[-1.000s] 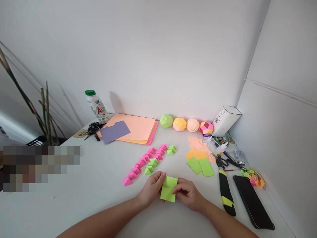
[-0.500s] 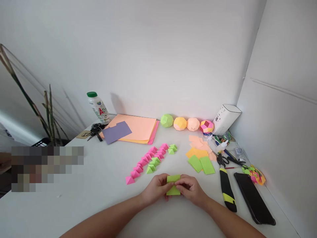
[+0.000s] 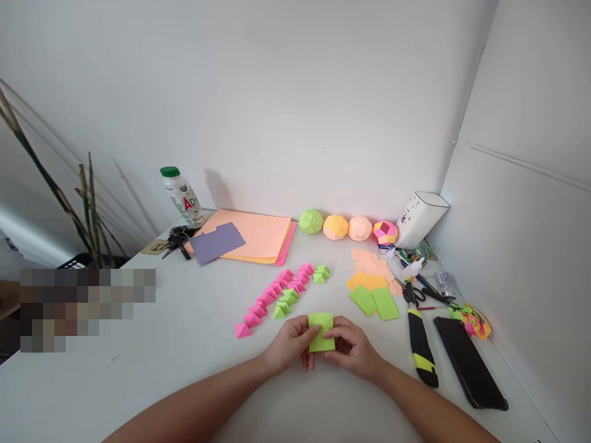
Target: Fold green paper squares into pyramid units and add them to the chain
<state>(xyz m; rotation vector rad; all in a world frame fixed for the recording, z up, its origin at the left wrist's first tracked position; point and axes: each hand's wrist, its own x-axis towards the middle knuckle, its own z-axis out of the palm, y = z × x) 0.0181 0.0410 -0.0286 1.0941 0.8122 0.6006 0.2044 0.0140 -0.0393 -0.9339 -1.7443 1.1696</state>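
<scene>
A small green paper piece (image 3: 322, 322) is held upright between my two hands above the near part of the table. My left hand (image 3: 290, 344) pinches its left side, thumb across the front and fingers behind. On the other side, my right hand (image 3: 357, 352) grips the right edge, with fingertips touching the front. Just beyond my hands lie rows of folded pink paper pieces (image 3: 269, 296) and folded green paper pieces (image 3: 289, 298). Flat green paper rectangles (image 3: 385, 304) rest on orange and peach slips (image 3: 368, 282) to the right.
A utility knife (image 3: 422, 349), scissors (image 3: 410, 294) and a phone (image 3: 470, 363) lie at right. Paper balls (image 3: 335, 227) line the wall beside a white holder (image 3: 422, 220). Farther left are large paper sheets (image 3: 258, 231), a purple card (image 3: 218, 243), keys (image 3: 179, 239) and a bottle (image 3: 183, 198).
Both hands have raised the green paper slightly away from me. My left thumb has shifted up the paper, and my right thumb has dropped from its front to below its right edge.
</scene>
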